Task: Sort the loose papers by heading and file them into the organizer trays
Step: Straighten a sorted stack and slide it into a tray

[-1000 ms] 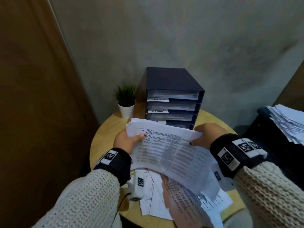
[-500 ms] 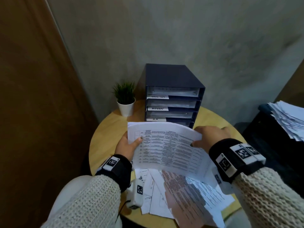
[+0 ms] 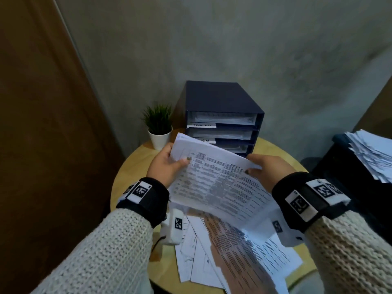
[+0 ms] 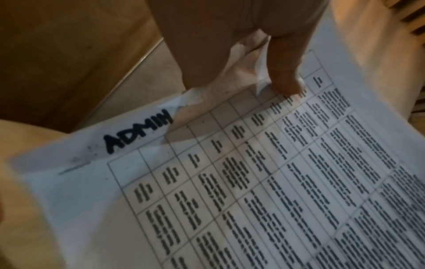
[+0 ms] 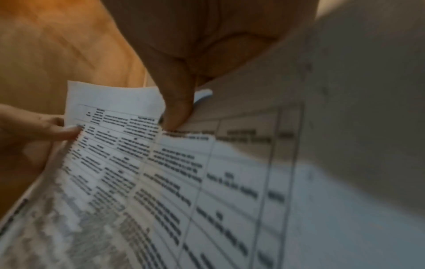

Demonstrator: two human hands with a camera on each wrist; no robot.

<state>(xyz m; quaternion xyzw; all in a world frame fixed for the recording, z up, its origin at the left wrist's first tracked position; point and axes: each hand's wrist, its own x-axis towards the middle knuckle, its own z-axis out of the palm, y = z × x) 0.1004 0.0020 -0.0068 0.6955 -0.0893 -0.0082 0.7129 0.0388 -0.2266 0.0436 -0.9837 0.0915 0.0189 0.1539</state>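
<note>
Pinching the ADMIN sheet (image 3: 214,183) by opposite edges, left hand (image 3: 166,168) and right hand (image 3: 269,168)

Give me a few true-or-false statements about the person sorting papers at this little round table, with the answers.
1. Both the left hand and the right hand hold the printed sheet. True.
2. The sheet's handwritten heading reads FINANCE. False: it reads ADMIN.
3. The potted plant stands to the right of the organizer. False: it stands to its left.
4. Loose papers lie on the table below the held sheet. True.
5. The organizer's trays are all empty. False: papers show in the upper trays.
</note>
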